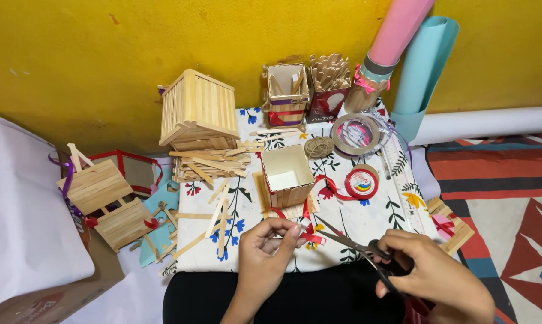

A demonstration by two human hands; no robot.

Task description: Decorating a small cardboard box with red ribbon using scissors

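Observation:
My left hand [269, 252] pinches a thin red ribbon [310, 235] near the front edge of a floral cloth [367, 219]. The ribbon runs up toward a small open box of wooden sticks [287, 176] with a red band around its base. My right hand [434, 276] grips black-handled scissors [350, 242], whose blades point left toward the ribbon, right next to my left fingers. A red ribbon spool [361, 183] lies right of the box.
A stick-built house [197, 111] stands at the back left over loose sticks [209, 165]. Another stick piece [103, 201] lies far left. A tape roll [355, 133], twine ball [319, 146], stick containers [328, 81] and rolled paper sheets [412, 48] line the yellow wall.

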